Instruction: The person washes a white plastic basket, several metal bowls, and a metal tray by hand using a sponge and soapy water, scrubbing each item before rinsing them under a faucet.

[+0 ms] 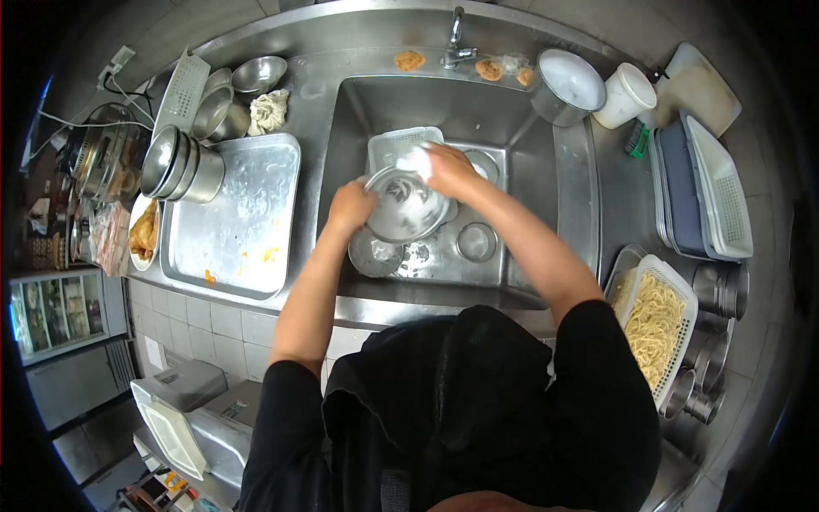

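A bowl [408,209] held in both hands' reach, over the sink [444,98].
The left hand [354,207] grips the bowl's left rim; the right hand [448,171] is closed on a blurred white wad [415,164] at its far rim. Within the sink, a white basket [388,145] lies beyond the bowl and a cup [476,242] stands to its right. Behind the sink is the tap [455,43]; left of the sink, a metal tray [230,226]; at its far right corner, a pot [554,107]; right of it and nearer, noodles [653,328].
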A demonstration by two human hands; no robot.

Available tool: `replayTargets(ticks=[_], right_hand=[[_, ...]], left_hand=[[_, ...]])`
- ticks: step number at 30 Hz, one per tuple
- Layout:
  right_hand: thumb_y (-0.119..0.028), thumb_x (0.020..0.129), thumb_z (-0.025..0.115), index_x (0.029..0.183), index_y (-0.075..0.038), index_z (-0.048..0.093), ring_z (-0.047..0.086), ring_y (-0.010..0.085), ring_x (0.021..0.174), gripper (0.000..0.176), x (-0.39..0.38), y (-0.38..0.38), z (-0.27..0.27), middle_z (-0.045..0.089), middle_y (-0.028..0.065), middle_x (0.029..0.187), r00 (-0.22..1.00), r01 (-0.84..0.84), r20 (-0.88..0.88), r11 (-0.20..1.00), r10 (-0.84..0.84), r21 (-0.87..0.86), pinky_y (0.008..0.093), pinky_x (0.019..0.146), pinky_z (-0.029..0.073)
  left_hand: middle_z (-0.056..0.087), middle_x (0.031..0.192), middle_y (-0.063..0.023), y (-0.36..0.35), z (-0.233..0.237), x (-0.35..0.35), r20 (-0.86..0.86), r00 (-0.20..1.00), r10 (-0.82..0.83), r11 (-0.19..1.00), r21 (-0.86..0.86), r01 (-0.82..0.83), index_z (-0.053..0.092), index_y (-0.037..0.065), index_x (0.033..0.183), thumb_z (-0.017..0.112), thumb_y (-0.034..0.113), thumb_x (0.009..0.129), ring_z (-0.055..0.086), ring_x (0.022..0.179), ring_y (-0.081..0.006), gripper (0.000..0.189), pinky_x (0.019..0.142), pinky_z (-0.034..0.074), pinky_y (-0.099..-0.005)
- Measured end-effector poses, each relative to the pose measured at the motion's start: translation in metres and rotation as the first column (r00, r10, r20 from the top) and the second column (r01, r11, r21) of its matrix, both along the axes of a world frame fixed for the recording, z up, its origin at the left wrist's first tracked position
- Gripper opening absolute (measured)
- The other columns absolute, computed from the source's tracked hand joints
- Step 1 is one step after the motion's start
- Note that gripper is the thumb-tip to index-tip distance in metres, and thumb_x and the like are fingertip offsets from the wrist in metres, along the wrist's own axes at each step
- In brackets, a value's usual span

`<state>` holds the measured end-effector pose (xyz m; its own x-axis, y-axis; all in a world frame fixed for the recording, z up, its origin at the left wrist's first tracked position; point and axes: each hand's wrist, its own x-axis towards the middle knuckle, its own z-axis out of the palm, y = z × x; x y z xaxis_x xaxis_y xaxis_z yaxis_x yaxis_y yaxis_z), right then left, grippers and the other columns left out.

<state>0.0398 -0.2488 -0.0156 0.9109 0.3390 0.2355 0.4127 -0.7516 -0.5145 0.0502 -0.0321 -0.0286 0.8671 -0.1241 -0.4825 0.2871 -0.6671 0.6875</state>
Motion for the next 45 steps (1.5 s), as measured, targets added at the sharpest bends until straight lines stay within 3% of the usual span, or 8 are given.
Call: replayTargets(ticks=[3, 6, 9, 15, 17, 20, 30, 45], right_hand=[[-0.016, 0.074, 0.06, 0.09, -0.012, 0.059, 0.056, 0.03, 0.093, 0.016, 0.029, 0.016, 0.04, 0.059, 0.01, 0.093, 0.974, -0.159, 0.108, 0.94, 0.199, -0.301, 0.0402, 0.078, 0.046], [-0.023, 0.076, 0.063, 0.092, -0.009, 0.06, 0.06, 0.0323, 0.087, 0.021, 0.058, -0.01, 0.031, 0.063, 0.0156, 0.09, 0.997, -0.018, 0.071, 0.991, 0.028, -0.136, 0.0425, 0.073, 0.048], [-0.032, 0.081, 0.061, 0.099, -0.005, 0.057, 0.062, 0.0303, 0.087, 0.033, 0.034, -0.012, -0.014, 0.065, 0.0168, 0.09, 0.762, 0.636, -0.396, 0.703, -0.512, 0.316, 0.0404, 0.073, 0.048], [-0.038, 0.084, 0.059, 0.109, -0.003, 0.054, 0.062, 0.0231, 0.089, 0.043, -0.035, 0.067, -0.119, 0.064, 0.012, 0.096, 0.572, 0.816, -0.737, 0.159, -0.36, 0.556, 0.0376, 0.074, 0.047], [-0.038, 0.084, 0.057, 0.118, -0.003, 0.049, 0.058, 0.0278, 0.099, 0.049, -0.044, 0.031, -0.061, 0.059, 0.0172, 0.109, 0.337, 0.684, -0.935, 0.712, -0.111, 0.162, 0.0399, 0.081, 0.045], [-0.04, 0.083, 0.057, 0.124, -0.003, 0.044, 0.054, 0.0337, 0.106, 0.056, -0.047, 0.012, -0.008, 0.054, 0.0223, 0.116, 0.649, 0.526, -0.643, 0.851, -0.407, -0.007, 0.0414, 0.087, 0.043], [-0.018, 0.073, 0.062, 0.112, -0.009, 0.055, 0.052, 0.0358, 0.104, 0.04, -0.03, 0.022, -0.099, 0.053, 0.0178, 0.113, 0.957, 0.001, -0.273, 0.942, -0.099, -0.336, 0.0427, 0.094, 0.04], [-0.014, 0.073, 0.057, 0.106, -0.012, 0.059, 0.06, 0.0331, 0.093, 0.034, -0.036, -0.007, -0.076, 0.061, 0.018, 0.1, 0.802, 0.371, -0.439, 0.914, -0.405, -0.166, 0.0412, 0.081, 0.047]], left_hand=[[0.066, 0.078, -0.0191, -0.017, -0.013, 0.027, 0.385, 0.735, -0.558, 0.808, 0.456, 0.373, 0.058, -0.001, 0.106, 0.051, 0.017, 0.079, 0.065, 0.059, -0.03, 0.034, 0.049, 0.051, -0.0398], [0.065, 0.073, -0.0174, -0.024, 0.014, 0.028, 0.601, 0.701, -0.384, 0.923, 0.28, 0.265, 0.058, 0.0, 0.107, 0.049, 0.013, 0.078, 0.064, 0.054, -0.0239, 0.033, 0.036, 0.045, -0.0344], [0.063, 0.074, -0.0135, -0.027, 0.027, 0.009, 0.036, 0.932, 0.361, 0.841, -0.445, -0.308, 0.055, 0.004, 0.11, 0.044, 0.005, 0.077, 0.062, 0.059, -0.0192, 0.035, 0.031, 0.044, -0.0293], [0.052, 0.067, -0.01, -0.055, -0.053, 0.005, -0.2, 0.767, 0.61, 0.554, -0.585, -0.593, 0.052, -0.009, 0.093, 0.047, 0.005, 0.074, 0.052, 0.047, -0.0181, 0.023, 0.032, 0.046, -0.0301], [0.052, 0.065, -0.0102, -0.05, -0.048, 0.002, -0.181, 0.767, 0.616, 0.607, -0.511, -0.608, 0.054, -0.01, 0.08, 0.047, 0.005, 0.073, 0.051, 0.045, -0.0201, 0.018, 0.033, 0.047, -0.0313], [0.05, 0.061, -0.0088, -0.036, -0.055, 0.003, -0.134, 0.856, 0.499, 0.752, -0.423, -0.505, 0.054, -0.01, 0.074, 0.046, 0.004, 0.072, 0.05, 0.042, -0.0201, 0.016, 0.033, 0.047, -0.0319], [0.058, 0.068, -0.0147, -0.026, -0.054, -0.015, -0.215, 0.944, 0.251, 0.816, -0.478, -0.326, 0.037, 0.003, 0.129, 0.049, 0.002, 0.071, 0.055, 0.045, -0.0222, 0.059, 0.031, 0.048, -0.0321], [0.063, 0.088, -0.0174, -0.025, -0.114, 0.011, -0.244, 0.898, 0.366, 0.734, -0.519, -0.439, 0.053, -0.001, 0.117, 0.055, 0.012, 0.082, 0.066, 0.072, -0.0286, 0.037, 0.052, 0.054, -0.0371]])
